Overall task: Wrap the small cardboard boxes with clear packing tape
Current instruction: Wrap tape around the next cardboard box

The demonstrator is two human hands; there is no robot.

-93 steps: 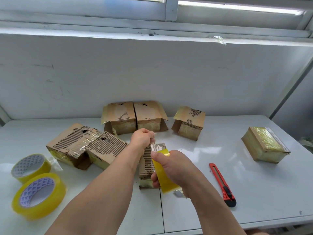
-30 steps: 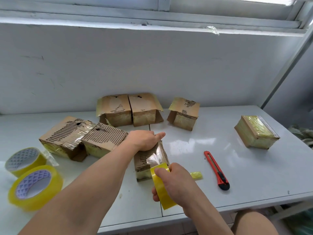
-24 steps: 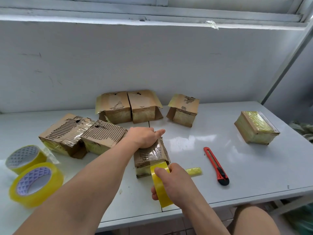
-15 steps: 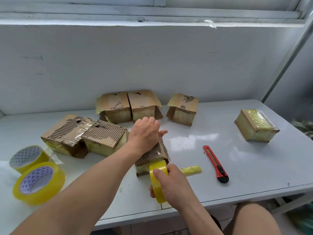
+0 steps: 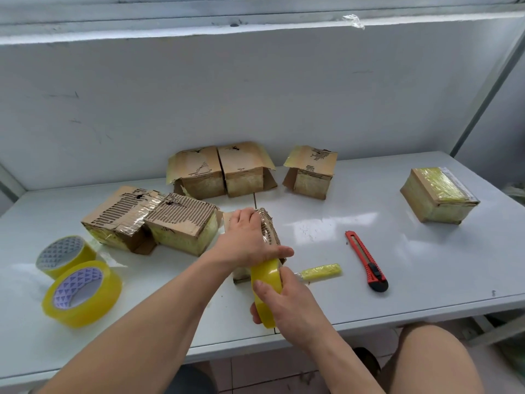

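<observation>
**Tape roll meets the box's near end**

White tabletop (image 5: 426, 265) against a pale wall. At centre, the small torn brown cardboard box (image 5: 268, 231) lies with its long axis running away from the person. Left hand (image 5: 247, 240) presses flat on its top, fingers spread. Just nearer, touching the box's near end, right hand (image 5: 287, 300) grips the yellow-tinted clear tape roll (image 5: 265, 291). Pulling tape toward the person looks next.

1. Bare table (image 5: 326, 228) lies between the held box (image 5: 268, 231) and the knife (image 5: 366, 261).
2. A tape scrap (image 5: 321, 272) lies just right of the hands.
3. Torn boxes (image 5: 153, 220) crowd the left; two rolls (image 5: 74, 280) sit beyond.
4. Three boxes (image 5: 247, 169) line the wall.
5. A wrapped box (image 5: 439, 194) sits far right, well apart.
</observation>
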